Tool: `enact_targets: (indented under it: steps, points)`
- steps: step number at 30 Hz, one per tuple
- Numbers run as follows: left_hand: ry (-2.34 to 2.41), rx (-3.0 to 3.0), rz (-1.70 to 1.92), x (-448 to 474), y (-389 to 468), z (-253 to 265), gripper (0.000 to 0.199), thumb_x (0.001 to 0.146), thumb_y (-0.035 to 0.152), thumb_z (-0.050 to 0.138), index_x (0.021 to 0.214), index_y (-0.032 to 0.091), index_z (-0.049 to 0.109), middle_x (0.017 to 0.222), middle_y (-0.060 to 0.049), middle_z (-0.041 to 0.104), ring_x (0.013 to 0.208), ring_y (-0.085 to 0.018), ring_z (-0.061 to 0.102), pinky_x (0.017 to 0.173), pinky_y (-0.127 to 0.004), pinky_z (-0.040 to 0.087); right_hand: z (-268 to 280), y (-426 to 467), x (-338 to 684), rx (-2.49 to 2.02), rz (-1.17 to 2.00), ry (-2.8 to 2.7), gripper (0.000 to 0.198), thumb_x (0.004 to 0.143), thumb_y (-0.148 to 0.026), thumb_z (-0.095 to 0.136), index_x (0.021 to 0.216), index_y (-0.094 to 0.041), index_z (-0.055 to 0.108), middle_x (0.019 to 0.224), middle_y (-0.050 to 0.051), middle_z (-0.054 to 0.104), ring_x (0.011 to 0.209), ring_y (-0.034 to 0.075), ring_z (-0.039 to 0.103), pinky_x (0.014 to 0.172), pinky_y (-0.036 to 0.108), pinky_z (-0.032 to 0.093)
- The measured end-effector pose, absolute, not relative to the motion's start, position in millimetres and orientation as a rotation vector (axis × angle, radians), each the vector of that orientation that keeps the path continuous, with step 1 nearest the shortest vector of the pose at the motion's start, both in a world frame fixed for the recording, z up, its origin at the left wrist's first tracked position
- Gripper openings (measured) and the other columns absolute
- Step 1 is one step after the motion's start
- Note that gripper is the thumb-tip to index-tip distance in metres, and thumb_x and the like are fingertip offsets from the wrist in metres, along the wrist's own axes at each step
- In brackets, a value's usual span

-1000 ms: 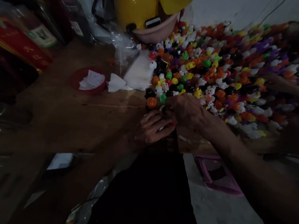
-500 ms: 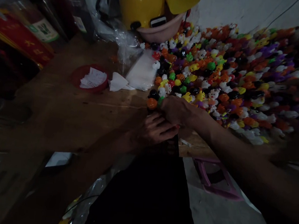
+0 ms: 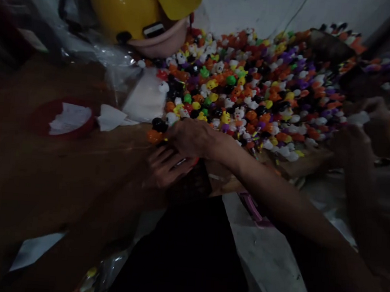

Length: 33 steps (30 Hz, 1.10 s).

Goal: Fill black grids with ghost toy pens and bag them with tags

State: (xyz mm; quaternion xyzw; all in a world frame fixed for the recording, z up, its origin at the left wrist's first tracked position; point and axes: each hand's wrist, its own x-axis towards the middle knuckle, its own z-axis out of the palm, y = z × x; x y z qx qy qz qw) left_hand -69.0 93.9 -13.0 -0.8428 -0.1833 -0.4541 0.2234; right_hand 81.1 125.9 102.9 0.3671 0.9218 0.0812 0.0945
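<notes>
A dim wooden surface [image 3: 62,162] runs out to a pale wall. On the left of it sits a red dish [image 3: 62,118] with white paper slips inside, then a loose white slip [image 3: 111,117] and a clear plastic bag [image 3: 144,98]. Above the bag rests a yellow helmet [image 3: 125,5]. At the near edge the left hand [image 3: 166,166] lies palm up, its fingers [image 3: 172,152] curled around a small item too dark to make out. The right hand [image 3: 190,136] rests on top of it, fingers bent down and pinched at the same spot, touching the left. Just beside them lie an orange toy [image 3: 154,136] and a black toy [image 3: 158,124]. A big heap of colourful small toys [image 3: 270,89] spreads to the right, where another person's blurred hand [image 3: 368,128] reaches in.
</notes>
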Motion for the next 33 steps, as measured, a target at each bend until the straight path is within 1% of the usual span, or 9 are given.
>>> enact_targets:
  steps: [4, 6, 10, 12, 15, 18, 23, 29, 33]
  points:
    - [-0.559, -2.39, -1.215, -75.0, 90.3, -16.9, 0.01, 0.095, 0.026, 0.072, 0.103, 0.026, 0.076, 0.092, -0.005, 0.076, 0.094, -0.025, 0.072, 0.087, -0.037, 0.056, 134.0, 78.9, 81.8, 1.191, 0.489, 2.696, 0.053, 0.098, -0.008, 0.035, 0.145, -0.017, 0.058, 0.126, 0.011, 0.072, 0.117, 0.023, 0.067, 0.087, 0.028, 0.054]
    - [-0.712, -2.437, -1.175, -75.9, 85.3, -13.0, 0.012, 0.096, 0.03, 0.069, 0.106, 0.024, 0.074, 0.098, -0.007, 0.075, 0.105, -0.029, 0.071, 0.091, -0.039, 0.057, 142.8, 63.8, 89.8, 1.212, 0.593, 2.654, 0.059, 0.095, -0.009, 0.037, 0.148, -0.024, 0.06, 0.126, 0.007, 0.072, 0.113, 0.021, 0.067, 0.079, 0.024, 0.052]
    - [-1.025, -2.626, -1.077, -70.2, 79.4, 1.8, 0.048, 0.096, 0.036, 0.069, 0.139, 0.017, 0.059, 0.136, -0.016, 0.067, 0.129, -0.034, 0.063, 0.107, -0.048, 0.054, 115.9, 70.9, 147.9, 1.718, 0.446, 2.443, 0.045, 0.097, -0.015, 0.039, 0.125, -0.016, 0.075, 0.089, 0.009, 0.076, 0.073, 0.016, 0.067, 0.058, 0.023, 0.04]
    - [-1.108, -2.665, -1.003, -66.5, 81.1, 6.3, 0.052, 0.097, 0.032, 0.067, 0.144, 0.015, 0.055, 0.137, -0.016, 0.066, 0.126, -0.035, 0.064, 0.106, -0.049, 0.054, 89.3, 83.1, 197.9, 2.22, 0.408, 2.227, 0.04, 0.098, -0.018, 0.041, 0.113, -0.017, 0.079, 0.085, 0.011, 0.076, 0.073, 0.021, 0.069, 0.059, 0.026, 0.041]
    - [-1.083, -2.601, -0.903, -64.4, 85.0, 7.6, 0.039, 0.098, 0.023, 0.065, 0.135, 0.014, 0.061, 0.122, -0.015, 0.073, 0.113, -0.033, 0.069, 0.097, -0.045, 0.057, 57.9, 99.0, 268.0, 2.472, 0.337, 2.122, 0.038, 0.097, -0.018, 0.044, 0.109, -0.017, 0.079, 0.104, 0.015, 0.078, 0.086, 0.026, 0.071, 0.068, 0.03, 0.045]
    - [-1.006, -2.538, -0.864, -66.4, 82.1, 10.4, 0.037, 0.097, 0.019, 0.065, 0.134, 0.012, 0.061, 0.118, -0.015, 0.074, 0.109, -0.032, 0.071, 0.095, -0.042, 0.057, 43.0, 108.8, 301.6, 2.389, 0.322, 2.22, 0.041, 0.096, -0.015, 0.042, 0.114, -0.018, 0.079, 0.117, 0.016, 0.075, 0.099, 0.027, 0.068, 0.077, 0.033, 0.045]
    - [-1.051, -2.524, -0.987, -69.3, 70.5, 32.6, 0.048, 0.092, 0.013, 0.068, 0.139, 0.013, 0.06, 0.132, -0.016, 0.071, 0.126, -0.031, 0.066, 0.112, -0.042, 0.051, 28.9, 121.3, 300.8, 2.127, 0.255, 2.337, 0.037, 0.086, -0.01, 0.051, 0.108, -0.015, 0.08, 0.123, 0.019, 0.068, 0.115, 0.033, 0.057, 0.096, 0.044, 0.04]
    - [-1.28, -2.495, -1.492, -64.4, 85.4, 55.0, 0.029, 0.096, 0.018, 0.052, 0.115, 0.027, 0.072, 0.108, -0.002, 0.077, 0.101, -0.023, 0.073, 0.094, -0.04, 0.057, 19.6, 130.1, 287.2, 1.995, 0.238, 2.372, 0.031, 0.096, -0.02, 0.052, 0.115, -0.015, 0.075, 0.134, 0.021, 0.06, 0.123, 0.035, 0.045, 0.1, 0.048, 0.032]
    - [-1.566, -2.504, -1.748, -63.9, 85.5, 49.4, 0.031, 0.109, 0.033, 0.038, 0.118, 0.025, 0.067, 0.113, -0.005, 0.075, 0.102, -0.021, 0.073, 0.089, -0.038, 0.059, 47.0, 113.6, 271.5, 1.92, 0.22, 2.571, 0.026, 0.098, -0.023, 0.056, 0.117, -0.013, 0.07, 0.12, 0.021, 0.068, 0.114, 0.031, 0.054, 0.096, 0.044, 0.037]
